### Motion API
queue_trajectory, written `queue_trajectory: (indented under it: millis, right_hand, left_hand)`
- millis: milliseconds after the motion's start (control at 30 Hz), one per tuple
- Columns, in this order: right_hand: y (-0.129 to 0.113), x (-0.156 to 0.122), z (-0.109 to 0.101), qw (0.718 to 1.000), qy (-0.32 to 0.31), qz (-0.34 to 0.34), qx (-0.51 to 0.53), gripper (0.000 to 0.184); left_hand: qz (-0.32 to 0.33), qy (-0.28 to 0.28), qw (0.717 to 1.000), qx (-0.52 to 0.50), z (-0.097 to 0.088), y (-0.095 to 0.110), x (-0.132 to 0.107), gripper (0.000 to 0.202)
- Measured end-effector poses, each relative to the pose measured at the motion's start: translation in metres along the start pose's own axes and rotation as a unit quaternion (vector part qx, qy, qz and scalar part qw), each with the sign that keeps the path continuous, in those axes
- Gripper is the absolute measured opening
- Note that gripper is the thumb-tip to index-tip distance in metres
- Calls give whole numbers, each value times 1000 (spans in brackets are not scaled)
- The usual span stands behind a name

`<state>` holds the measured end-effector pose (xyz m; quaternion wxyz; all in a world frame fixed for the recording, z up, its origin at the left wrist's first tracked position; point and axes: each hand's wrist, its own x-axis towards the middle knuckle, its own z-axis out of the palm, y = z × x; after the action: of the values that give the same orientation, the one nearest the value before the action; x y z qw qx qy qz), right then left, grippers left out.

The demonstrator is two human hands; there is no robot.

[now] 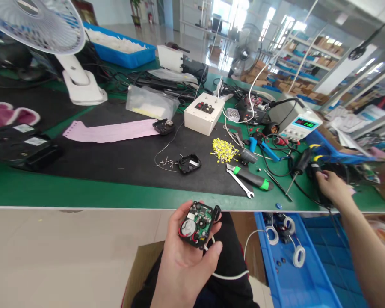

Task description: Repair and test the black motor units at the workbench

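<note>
We hold an open circuit module (201,222) in our left hand (188,252), on the near side of the cream switch box (201,115) and well apart from it, over our lap. The hand cradles it from beneath, fingers bent around the two sides of its black frame, while the thumb stands off to the right and leaves the green board facing up. We judge the module light and stiff, easily carried on one palm, yet fragile on top: bare components, a round silver part (188,228) and thin red wires (186,235) lie exposed, and pressing or snagging there could tear something loose. The frame looks like hard plastic, probably a little slick, so we would take hold by its outer edges, keeping fingertips off the board and the wires. A white cable (232,277) loops below the module; it seems to come from its underside, though we cannot tell where it joins, and its drag might tip so light a thing. Our right hand (335,190) reaches far to the right of the switch box and nearer to us than it, fingers curled at a dark tool (315,172); how firmly it grasps, we cannot tell. A black shell (189,164) rests on the tabletop (93,192), a little to the near left of the switch box, and looks just as light and rigid.
</note>
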<state>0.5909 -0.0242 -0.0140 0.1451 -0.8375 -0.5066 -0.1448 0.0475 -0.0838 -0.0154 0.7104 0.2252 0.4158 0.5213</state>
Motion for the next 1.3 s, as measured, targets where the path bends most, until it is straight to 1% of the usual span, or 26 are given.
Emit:
queue_trajectory:
  millis: [67, 100, 167, 233, 267, 300, 333, 367, 400, 433, 500, 533, 600, 700, 933, 1000, 1100, 1200, 1300]
  right_hand:
    - [-5, -6, -5, 1000, -13, 17, -21, 43]
    - [-12, -10, -10, 999, -8, 26, -30, 44]
    - [-36, -21, -26, 999, 15, 32, -36, 49]
    - [-79, -43, -49, 999, 35, 15, -5, 48]
    - [-105, -58, -63, 999, 34, -4, 37, 42]
    - [-135, -75, -78, 992, 46, -32, 117, 34]
    - [-165, -93, -93, 982, 27, -92, 165, 29]
    - [-194, -110, -106, 961, -7, -186, 203, 23]
    - [-221, -126, -117, 914, -64, -305, 258, 18]
    - [-245, -139, -125, 861, -103, -405, 291, 17]
    - [-279, -157, -131, 805, -169, -477, 311, 22]
    - [-289, -161, -130, 790, -188, -493, 311, 23]
    - [-300, -165, -125, 777, -211, -508, 307, 20]
    - [-303, -164, -118, 770, -221, -520, 297, 19]
    - [-304, -166, -117, 759, -254, -528, 283, 32]
    - [-304, -166, -116, 759, -259, -531, 274, 30]
    - [-305, -166, -117, 760, -268, -532, 262, 23]
    - [-306, -168, -120, 755, -279, -531, 265, 23]
    - [-306, -165, -119, 765, -261, -519, 277, 22]
  left_hand:
    - [7, -15, 1000, 22, -4, -5, 2, 78]
    - [13, -23, 999, 38, -6, -8, 2, 76]
    - [40, -27, 996, 80, -10, -14, 2, 73]
    - [79, -18, 989, 124, -11, -20, 2, 73]
    - [100, -18, 984, 144, -12, -22, 2, 73]
    - [117, -24, 980, 162, -12, -24, 2, 74]
    - [130, -35, 974, 180, -12, -25, 2, 76]
    - [139, -49, 969, 199, -13, -26, 2, 77]
    - [145, -61, 964, 216, -14, -26, 1, 79]
    - [147, -73, 959, 231, -15, -26, 1, 80]
    - [151, -88, 951, 256, -18, -25, -1, 82]
    - [154, -95, 947, 267, -20, -23, -2, 83]
    - [160, -105, 938, 287, -23, -21, -5, 84]
    - [151, -116, 934, 302, -26, -16, -7, 83]
    - [119, -135, 945, 275, -27, -8, -8, 83]
    - [110, -142, 945, 272, -27, -6, -8, 81]
    - [105, -148, 939, 291, -29, -5, -7, 80]
    - [112, -142, 935, 304, -31, -5, -5, 77]
    - [93, -125, 952, 263, -32, -5, 0, 69]
